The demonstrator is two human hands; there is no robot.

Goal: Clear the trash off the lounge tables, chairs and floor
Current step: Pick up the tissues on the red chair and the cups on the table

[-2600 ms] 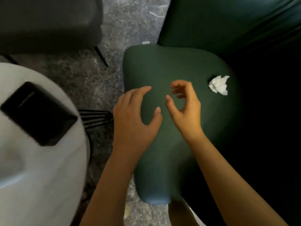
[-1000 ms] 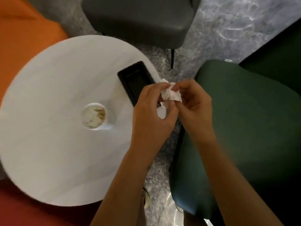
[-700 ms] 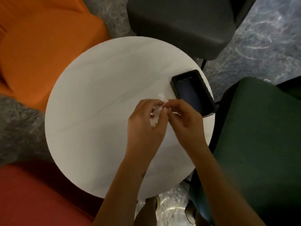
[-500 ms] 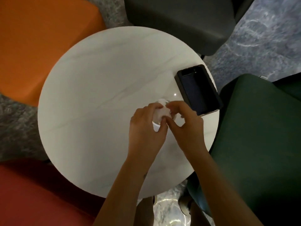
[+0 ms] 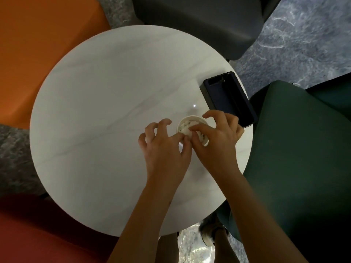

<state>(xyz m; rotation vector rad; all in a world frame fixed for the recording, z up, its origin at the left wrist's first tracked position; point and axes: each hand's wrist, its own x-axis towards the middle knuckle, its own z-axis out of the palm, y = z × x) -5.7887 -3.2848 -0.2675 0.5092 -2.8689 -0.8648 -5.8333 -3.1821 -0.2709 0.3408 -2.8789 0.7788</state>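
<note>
The round white tabletop [image 5: 98,114], ringed by lounge chairs, carries a paper cup [image 5: 192,118] beside a black tray [image 5: 228,99], with the crumpled tissue [image 5: 187,127] sitting in the cup mouth. The tissue is judged light, soft and compressible, so it is best taken at a bunched fold, while the thin cup is likely to tip if pushed sideways. The left hand [image 5: 167,150] and right hand [image 5: 218,143] meet over the cup, each pinching the tissue between thumb and forefinger with the other fingers [image 5: 212,115] curled and spread clear.
</note>
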